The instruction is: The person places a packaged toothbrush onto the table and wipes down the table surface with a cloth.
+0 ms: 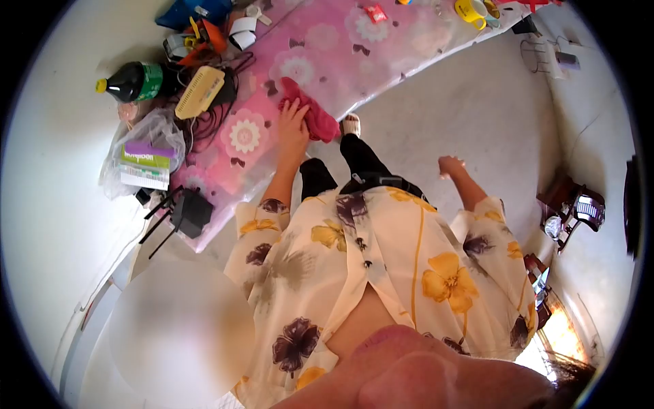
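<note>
The person's left hand (293, 121) lies on a crumpled red cloth (315, 117) on the surface (286, 68), which wears a pink, shiny cover printed with white flowers and dark bows. The fingers are stretched out and a little apart, resting on the cloth's near side; the fabric bunches up past their tips and spills beside them toward the edge of the surface. The right hand (452, 167) hangs well away, over the pale floor (463, 102), touching neither cloth nor surface; its fingers look loosely bent, though from here I can't tell whether they are together or apart.

Toward the wall stands a clutter of containers. A big bottle (136, 82) with a yellow cap holds something dark, and a green label wraps its middle. Next to it, a thin clear plastic bag (146, 153) holds a packet (144, 163) with purple, green and white bands. A pale yellow box (199, 92) sits close by among dark cables (211, 126). At the far end I see a yellow mug (471, 12) with its handle out; its inside is hidden from me.

As for writing, the packet's green band carries pale lettering, upside down to me, which I can't make out. The bottle's label is too small to read, as are the white marks on a little red packet (375, 13).
</note>
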### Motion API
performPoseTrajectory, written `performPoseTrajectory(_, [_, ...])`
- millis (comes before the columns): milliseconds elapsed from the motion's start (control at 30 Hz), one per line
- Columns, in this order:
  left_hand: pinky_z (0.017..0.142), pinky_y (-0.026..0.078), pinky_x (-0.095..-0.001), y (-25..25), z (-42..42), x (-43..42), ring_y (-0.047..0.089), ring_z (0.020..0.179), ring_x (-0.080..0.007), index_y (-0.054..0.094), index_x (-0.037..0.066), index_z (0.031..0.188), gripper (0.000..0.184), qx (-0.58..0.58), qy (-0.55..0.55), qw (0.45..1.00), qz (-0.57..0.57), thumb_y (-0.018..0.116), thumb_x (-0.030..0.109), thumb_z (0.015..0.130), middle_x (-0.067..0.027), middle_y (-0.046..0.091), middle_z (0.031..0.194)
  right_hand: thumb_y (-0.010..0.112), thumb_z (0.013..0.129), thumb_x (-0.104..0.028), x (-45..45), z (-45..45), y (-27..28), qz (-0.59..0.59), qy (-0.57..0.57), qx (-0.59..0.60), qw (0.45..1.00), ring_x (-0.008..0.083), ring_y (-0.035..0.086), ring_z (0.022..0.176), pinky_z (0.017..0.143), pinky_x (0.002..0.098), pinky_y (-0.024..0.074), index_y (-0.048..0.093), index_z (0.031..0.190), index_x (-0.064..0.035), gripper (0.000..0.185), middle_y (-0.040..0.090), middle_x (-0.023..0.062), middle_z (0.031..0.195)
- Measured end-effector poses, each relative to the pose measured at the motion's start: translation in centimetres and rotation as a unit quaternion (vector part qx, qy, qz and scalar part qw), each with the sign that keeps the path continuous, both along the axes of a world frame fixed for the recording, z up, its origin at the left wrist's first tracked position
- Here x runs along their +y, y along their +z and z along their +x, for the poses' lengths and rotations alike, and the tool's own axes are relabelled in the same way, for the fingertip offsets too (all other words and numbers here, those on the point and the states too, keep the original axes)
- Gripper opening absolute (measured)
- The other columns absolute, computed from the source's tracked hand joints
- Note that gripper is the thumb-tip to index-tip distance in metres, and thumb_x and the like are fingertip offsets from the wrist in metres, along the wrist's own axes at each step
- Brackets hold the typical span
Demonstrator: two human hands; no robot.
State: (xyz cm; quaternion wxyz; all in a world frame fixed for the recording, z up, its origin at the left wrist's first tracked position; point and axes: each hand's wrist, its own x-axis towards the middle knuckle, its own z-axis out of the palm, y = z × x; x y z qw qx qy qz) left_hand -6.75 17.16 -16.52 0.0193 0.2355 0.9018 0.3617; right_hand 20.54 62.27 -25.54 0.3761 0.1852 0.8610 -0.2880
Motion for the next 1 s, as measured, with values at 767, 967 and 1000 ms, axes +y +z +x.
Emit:
performPoseTrajectory(767, [0.112,0.03,-0.0536,-1.0,-2.2,3.8,0.043,0.135,-0.0342,0.067,0.011,0.111,0.038,0.008,0.042,0.999,-0.006,0.054,-0.005,0.08,-0.0074,0.057,0.136,0.059,0.097,-0.029,1.0,-14.0,9.9,-0.443,-0.237,-0.029,0.864,0.0078,0.055,0.072,0.064,0.0257,0.0454,0.062,0.084,-0.0124,0.022,0.059,-0.0015,0.079])
performPoseTrajectory(967, [0.111,0.031,-0.0526,-1.4,-3.2,3.8,0.043,0.135,-0.035,0.067,0.012,0.111,0.039,0.005,0.029,1.0,0.008,0.052,-0.006,0.079,-0.0075,0.056,0.138,0.066,0.083,-0.023,6.9,-3.1,8.8,0.085,-0.024,-0.075,0.993,0.0395,0.064,0.099,0.089,0.0455,0.0511,0.065,0.119,-0.0072,0.039,0.067,0.0201,0.112])
performPoseTrajectory(1000, [0.111,0.031,-0.0523,-1.1,-2.8,3.8,0.042,0.135,-0.035,0.067,0.011,0.11,0.038,0.012,0.02,1.0,0.019,0.052,-0.005,0.079,-0.0075,0.055,0.138,0.065,0.085,-0.026,5.3,-4.7,8.2,0.132,-0.022,0.168,0.977,0.0379,0.064,0.1,0.088,0.0435,0.0505,0.065,0.117,-0.007,0.038,0.068,0.0194,0.109])
